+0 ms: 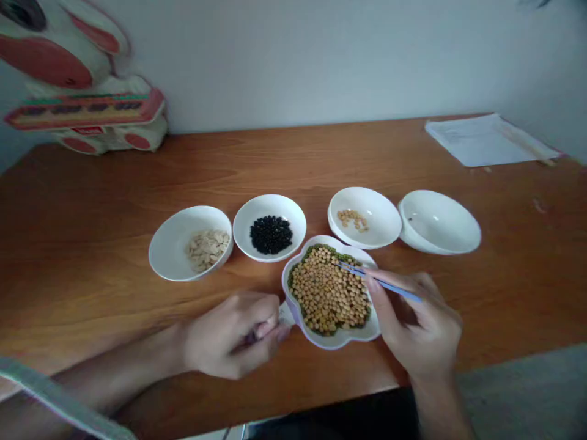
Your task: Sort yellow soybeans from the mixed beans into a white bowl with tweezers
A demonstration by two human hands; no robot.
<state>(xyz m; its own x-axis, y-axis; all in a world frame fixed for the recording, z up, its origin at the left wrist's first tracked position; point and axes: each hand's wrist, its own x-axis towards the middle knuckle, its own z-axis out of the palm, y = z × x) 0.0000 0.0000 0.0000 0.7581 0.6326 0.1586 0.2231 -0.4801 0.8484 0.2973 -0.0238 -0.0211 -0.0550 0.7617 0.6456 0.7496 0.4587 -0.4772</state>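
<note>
My left grip (pixel 238 336) pinches the handle (pixel 286 313) of a scalloped dish (pixel 356 335) of tan beans (pixel 328 290), my right grip (pixel 417 324) blue tweezers (pixel 398 290); one bowl (pixel 270 206) holds black beans (pixel 271 234).

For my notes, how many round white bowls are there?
4, left to right: pale-piece bowl, black-bean bowl, yellow-bean bowl, rightmost bowl. Any nested underneath would be hidden.

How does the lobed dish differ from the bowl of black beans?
The lobed dish has a wavy rim and a handle gripped by the left hand; the bowl is round, with no hand on it. The lobed dish holds a broad spread of tan beans with green ones showing around the edge; the bowl holds a smaller patch of black beans. Both are pale inside.
</note>
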